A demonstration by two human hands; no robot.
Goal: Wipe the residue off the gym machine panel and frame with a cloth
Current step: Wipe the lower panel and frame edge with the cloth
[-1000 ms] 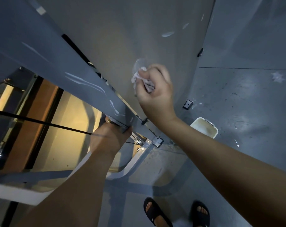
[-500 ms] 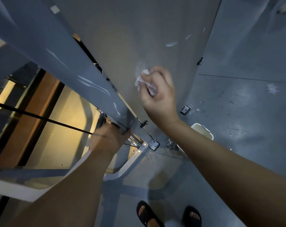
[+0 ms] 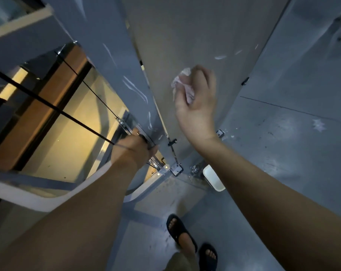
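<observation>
Wiping the panel is the step in hand. The right hand holds a crumpled pale cloth bunched between thumb and curled fingers and presses it against the beige face, about mid-height. A white residue smear sits just above and to the right of the cloth, with fainter flecks beyond it, so the panel looks only partly done.

The next move likely calls for sliding the cloth up onto that smear with firm pressure. After that comes the grey-blue frame beside the panel, where long white streaks run down its face.

The left hand grips the frame's lower edge with fingers curled round it, though blur hides the detail; it seems to brace the body. A black cable runs in toward that hand and could snag a reach across. On the floor a white tub stands near the panel's foot, just ahead of the sandalled feet.
</observation>
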